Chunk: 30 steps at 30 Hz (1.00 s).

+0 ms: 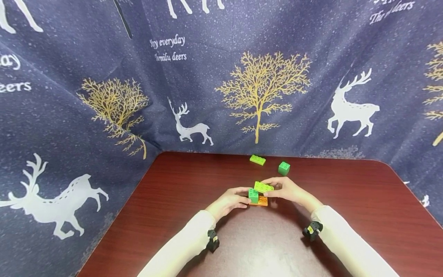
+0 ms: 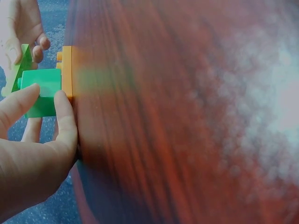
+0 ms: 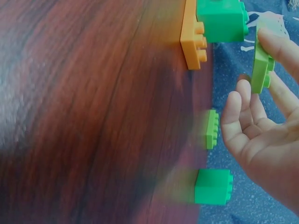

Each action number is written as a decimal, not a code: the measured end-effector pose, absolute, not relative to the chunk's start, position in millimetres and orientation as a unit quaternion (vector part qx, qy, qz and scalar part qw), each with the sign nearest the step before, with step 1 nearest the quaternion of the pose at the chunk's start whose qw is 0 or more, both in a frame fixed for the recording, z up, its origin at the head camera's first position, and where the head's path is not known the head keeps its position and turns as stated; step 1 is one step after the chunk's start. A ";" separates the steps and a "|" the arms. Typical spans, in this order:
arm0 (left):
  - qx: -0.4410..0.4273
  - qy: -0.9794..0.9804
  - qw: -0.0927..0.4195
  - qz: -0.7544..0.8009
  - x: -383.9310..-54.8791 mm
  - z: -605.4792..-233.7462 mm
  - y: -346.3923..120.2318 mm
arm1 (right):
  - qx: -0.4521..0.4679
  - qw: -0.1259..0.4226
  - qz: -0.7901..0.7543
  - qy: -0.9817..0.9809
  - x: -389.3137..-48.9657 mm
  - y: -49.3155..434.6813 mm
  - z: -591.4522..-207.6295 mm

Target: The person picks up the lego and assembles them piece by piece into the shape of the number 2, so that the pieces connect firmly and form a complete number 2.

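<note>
A green toy building block (image 1: 253,196) is set on one end of a flat orange building plate (image 1: 263,201), whose studs show on the other end. My left hand (image 1: 229,201) grips the green block from the left, with the thumb on its side and a fingertip down by the orange plate (image 2: 67,72). Between the thumb and fingers of my right hand (image 1: 287,189) is a flat lime-green building plate (image 1: 263,187). It is held tilted, close over the green block's studs, as the right wrist view shows the lime-green plate (image 3: 262,60).
Farther back on the brown table (image 1: 194,173) lie a second lime-green plate (image 1: 257,160) and, to its right, another green block (image 1: 284,168). A dark blue cloth (image 1: 194,77) printed with deer and trees hangs behind the table and along its left side.
</note>
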State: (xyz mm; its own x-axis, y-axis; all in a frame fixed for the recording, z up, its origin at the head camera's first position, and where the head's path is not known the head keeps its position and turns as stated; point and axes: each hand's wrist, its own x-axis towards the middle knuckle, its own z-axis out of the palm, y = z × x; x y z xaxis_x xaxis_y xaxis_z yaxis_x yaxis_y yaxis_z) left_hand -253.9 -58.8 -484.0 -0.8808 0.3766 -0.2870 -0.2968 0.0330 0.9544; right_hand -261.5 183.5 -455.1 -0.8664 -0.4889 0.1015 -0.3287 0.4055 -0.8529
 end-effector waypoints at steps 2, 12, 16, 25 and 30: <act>0.028 0.676 0.243 0.696 -254.4 -484.4 -58.6 | -0.259 0.077 -0.482 0.833 -261.7 182.4 -454.8; 0.032 0.676 0.242 0.695 -256.6 -487.1 -59.0 | -0.277 0.074 -0.472 0.834 -264.5 176.3 -459.8; 0.030 0.677 0.242 0.695 -255.7 -486.9 -59.3 | -0.274 0.072 -0.463 0.840 -264.0 174.1 -460.7; 0.029 0.677 0.240 0.695 -254.0 -485.5 -59.1 | -0.265 0.092 -0.486 0.828 -262.3 169.5 -461.0; 0.032 0.673 0.241 0.699 -254.6 -487.0 -59.5 | -0.269 0.097 -0.478 0.830 -250.6 164.6 -441.0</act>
State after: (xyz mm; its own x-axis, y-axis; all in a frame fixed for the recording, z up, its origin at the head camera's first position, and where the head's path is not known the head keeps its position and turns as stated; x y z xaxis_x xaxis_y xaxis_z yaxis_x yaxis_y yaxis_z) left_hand -254.6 -59.5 -487.0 -0.8822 0.3788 -0.2798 -0.2937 0.0218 0.9556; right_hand -250.6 164.6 -441.0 -0.8370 -0.5386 0.0968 -0.3539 0.3977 -0.8465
